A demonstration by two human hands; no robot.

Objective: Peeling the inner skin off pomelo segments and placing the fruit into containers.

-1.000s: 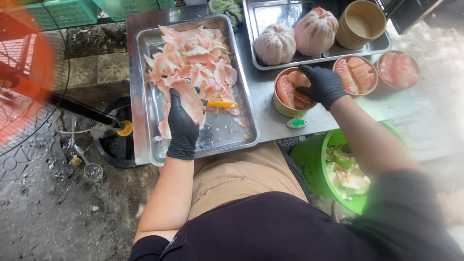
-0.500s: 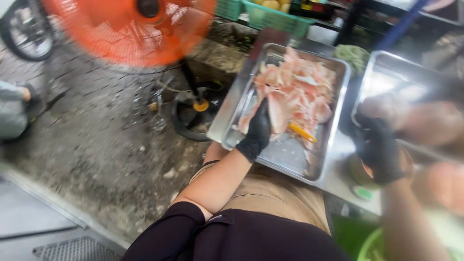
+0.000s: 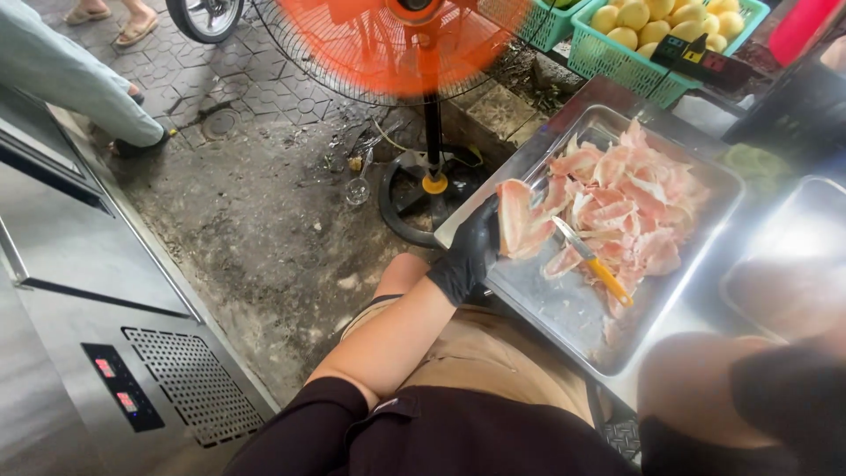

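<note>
So the piece of pink peel (image 3: 514, 219) is right at the near-left corner of the metal tray (image 3: 564, 308), held up on edge above the tray's rim. The left hand (image 3: 469, 256), in a black glove, has its fingers closed around the piece's lower left side, thumb side tucked behind it. The rest of the pile of pink peel pieces (image 3: 630, 198) sits in the middle and far end of the same tray, heaped loosely, just beside the held piece. A small knife with a yellow handle (image 3: 595, 263) lies on top of that pile, blade pointing toward the held piece, touched by neither hand.

The right hand (image 3: 784, 388) is way down in the bottom right corner, close to the camera and super blurry, dark glove on it, so I honestly can't tell if it's open or gripping anything.

The tray rests on a steel counter (image 3: 696, 322). Beyond it there's a green basket of yellow fruit (image 3: 656, 31). On the floor to the left stands an orange fan (image 3: 397, 44), blades spinning into a blur. Someone else's legs and sandals (image 3: 110, 22) show at the top left, and a grey metal cabinet (image 3: 106, 353) fills the lower left.
</note>
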